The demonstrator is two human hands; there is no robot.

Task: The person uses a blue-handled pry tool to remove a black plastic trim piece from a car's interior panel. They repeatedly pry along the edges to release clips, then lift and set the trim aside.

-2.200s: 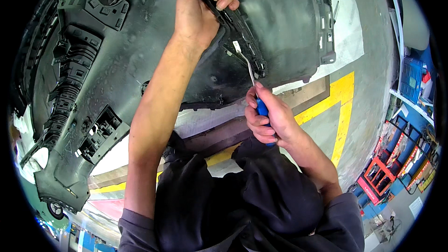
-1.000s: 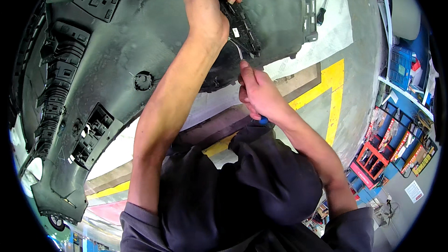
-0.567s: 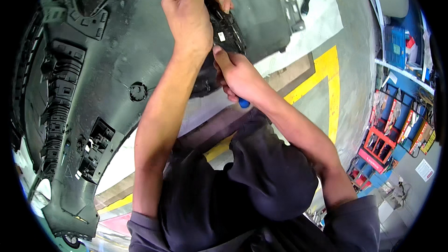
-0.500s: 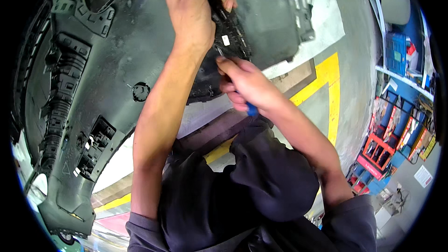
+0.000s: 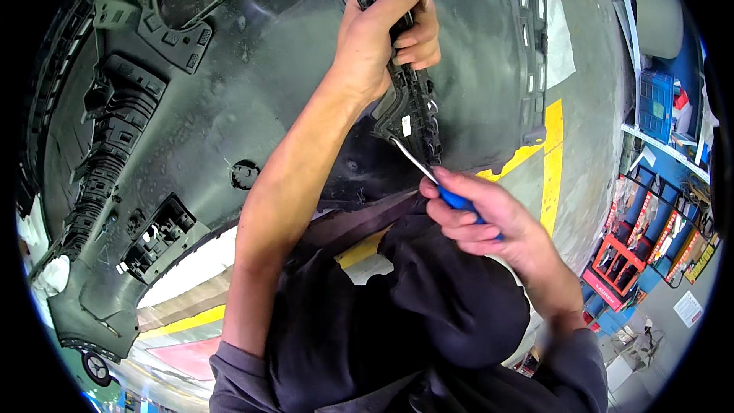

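Observation:
My left hand (image 5: 386, 34) is wrapped round the upper part of a long black plastic part with clips along its edge (image 5: 417, 103), its thumb stretched along the top. A small white label (image 5: 406, 125) sits on that part. Lower right, my right hand (image 5: 485, 214) grips a screwdriver by its blue handle (image 5: 456, 202). The metal shaft (image 5: 411, 154) points up and left, its tip at the lower end of the black part. Beneath both hands spreads a large dark car bumper cover (image 5: 306, 38), inner side showing.
A black bracket (image 5: 160, 239) and a round opening (image 5: 245, 174) lie on the bumper to the left. Yellow floor lines (image 5: 552, 160) run past its right end. At far right stand a red tool rack (image 5: 615, 260) and a blue crate (image 5: 654, 103).
My left hand and the black part have shifted right and are more upright. My right hand has drawn down and right, so the screwdriver's shaft now shows plainly.

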